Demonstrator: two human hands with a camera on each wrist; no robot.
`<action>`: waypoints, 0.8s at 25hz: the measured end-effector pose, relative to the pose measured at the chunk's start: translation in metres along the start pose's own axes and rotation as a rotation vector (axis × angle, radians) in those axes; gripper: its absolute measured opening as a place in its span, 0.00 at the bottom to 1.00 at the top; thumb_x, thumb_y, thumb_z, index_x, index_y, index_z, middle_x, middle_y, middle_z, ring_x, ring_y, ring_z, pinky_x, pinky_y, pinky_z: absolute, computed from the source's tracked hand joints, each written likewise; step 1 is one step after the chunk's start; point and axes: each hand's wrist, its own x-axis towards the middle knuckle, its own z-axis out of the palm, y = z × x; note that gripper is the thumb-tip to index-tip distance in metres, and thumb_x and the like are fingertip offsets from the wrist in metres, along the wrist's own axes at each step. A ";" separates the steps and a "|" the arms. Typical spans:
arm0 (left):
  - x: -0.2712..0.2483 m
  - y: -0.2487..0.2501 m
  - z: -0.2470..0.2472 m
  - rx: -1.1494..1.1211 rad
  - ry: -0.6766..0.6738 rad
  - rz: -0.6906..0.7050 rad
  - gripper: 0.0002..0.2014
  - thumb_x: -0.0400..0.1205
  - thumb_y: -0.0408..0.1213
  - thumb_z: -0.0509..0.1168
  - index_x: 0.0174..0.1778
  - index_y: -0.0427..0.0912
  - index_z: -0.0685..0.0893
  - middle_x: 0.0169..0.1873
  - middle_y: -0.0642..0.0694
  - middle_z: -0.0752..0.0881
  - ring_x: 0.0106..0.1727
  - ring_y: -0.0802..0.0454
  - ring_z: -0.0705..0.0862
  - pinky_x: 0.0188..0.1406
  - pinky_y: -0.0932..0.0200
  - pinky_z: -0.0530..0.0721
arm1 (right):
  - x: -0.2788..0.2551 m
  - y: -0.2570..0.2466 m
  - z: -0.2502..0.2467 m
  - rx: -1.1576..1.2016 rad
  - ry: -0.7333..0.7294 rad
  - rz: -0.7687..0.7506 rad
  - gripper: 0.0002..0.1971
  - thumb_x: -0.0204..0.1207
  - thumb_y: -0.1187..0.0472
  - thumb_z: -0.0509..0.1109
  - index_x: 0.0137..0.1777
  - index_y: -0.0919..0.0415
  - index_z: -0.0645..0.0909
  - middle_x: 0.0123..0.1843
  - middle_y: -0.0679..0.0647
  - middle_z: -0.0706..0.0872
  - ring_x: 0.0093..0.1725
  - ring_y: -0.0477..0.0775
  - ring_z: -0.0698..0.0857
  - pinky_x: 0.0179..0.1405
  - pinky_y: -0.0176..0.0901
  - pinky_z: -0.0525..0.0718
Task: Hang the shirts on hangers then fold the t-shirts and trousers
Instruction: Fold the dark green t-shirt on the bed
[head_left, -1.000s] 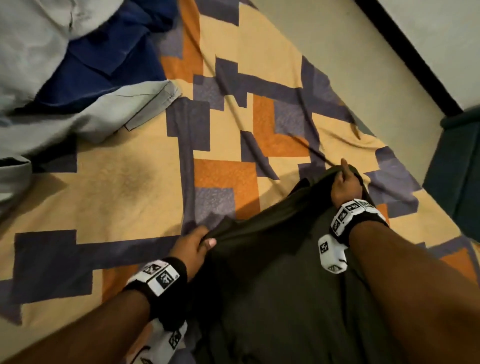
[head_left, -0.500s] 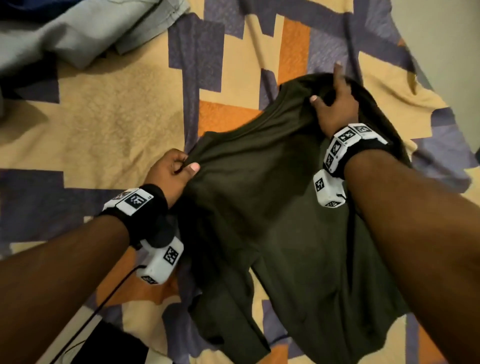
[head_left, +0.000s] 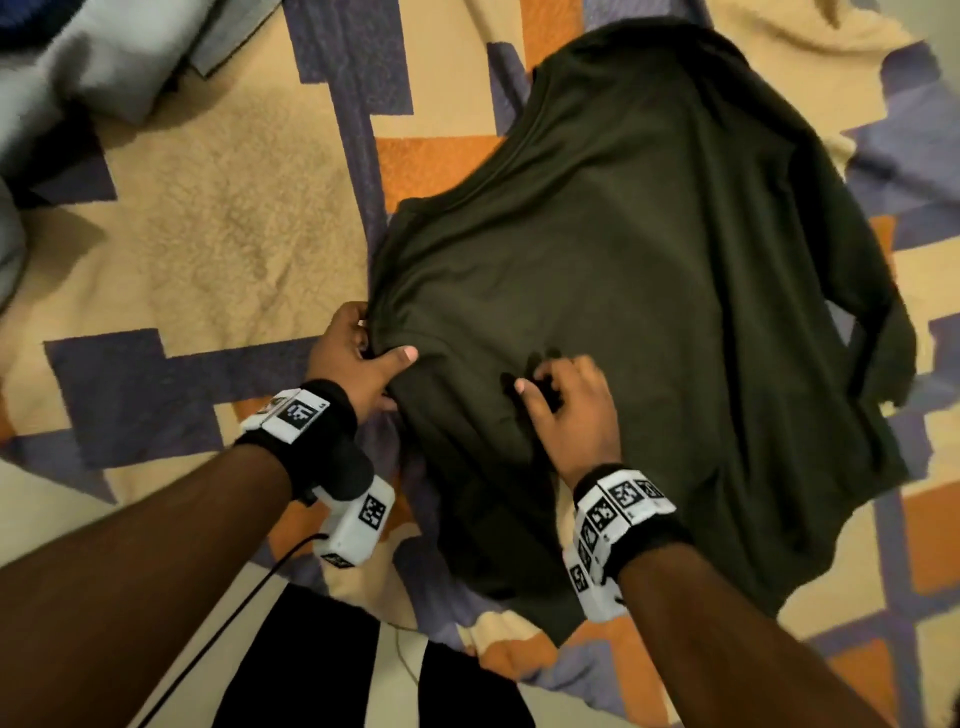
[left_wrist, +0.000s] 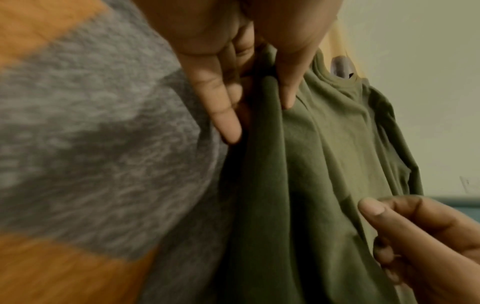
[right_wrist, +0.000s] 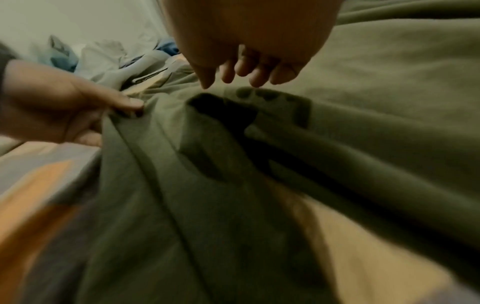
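A dark olive t-shirt (head_left: 649, 270) lies spread on the patterned blanket (head_left: 208, 234). My left hand (head_left: 363, 348) pinches a fold at the shirt's left edge; in the left wrist view the thumb and fingers (left_wrist: 285, 90) squeeze the olive t-shirt (left_wrist: 337, 154). My right hand (head_left: 561, 395) hovers just over the shirt's middle, close to the left hand. In the right wrist view my right hand (right_wrist: 246, 70) hangs loosely curled above the cloth (right_wrist: 363, 123), holding nothing and casting a shadow. The left hand (right_wrist: 78, 102) shows there gripping the edge.
A heap of grey and blue clothes (head_left: 104, 62) lies at the blanket's far left corner. My legs in dark trousers (head_left: 311, 670) stand at the near edge. A black cable (head_left: 234, 613) hangs from the left wrist unit.
My right hand let go of the shirt's far shoulder and came back toward me over its middle. The shirt now lies spread flatter. The left hand kept its pinch.
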 end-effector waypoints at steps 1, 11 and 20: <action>-0.002 -0.004 0.002 -0.006 0.014 -0.008 0.21 0.77 0.30 0.72 0.59 0.50 0.70 0.49 0.47 0.83 0.43 0.52 0.85 0.26 0.50 0.88 | -0.007 0.002 0.001 0.047 -0.006 0.091 0.14 0.75 0.45 0.70 0.40 0.56 0.80 0.39 0.52 0.78 0.42 0.59 0.80 0.46 0.52 0.82; -0.018 -0.035 -0.016 -0.041 -0.045 -0.248 0.07 0.84 0.26 0.60 0.42 0.40 0.77 0.38 0.36 0.84 0.33 0.43 0.85 0.36 0.47 0.87 | -0.133 0.001 0.053 0.103 -0.152 0.526 0.19 0.78 0.45 0.68 0.61 0.57 0.80 0.58 0.57 0.85 0.60 0.63 0.82 0.58 0.51 0.78; -0.023 -0.049 -0.073 0.614 0.013 0.130 0.14 0.85 0.30 0.61 0.67 0.32 0.73 0.52 0.34 0.79 0.45 0.44 0.78 0.44 0.53 0.77 | -0.188 -0.070 0.070 0.507 -0.561 0.232 0.26 0.78 0.50 0.71 0.73 0.57 0.71 0.64 0.53 0.78 0.61 0.56 0.79 0.52 0.37 0.80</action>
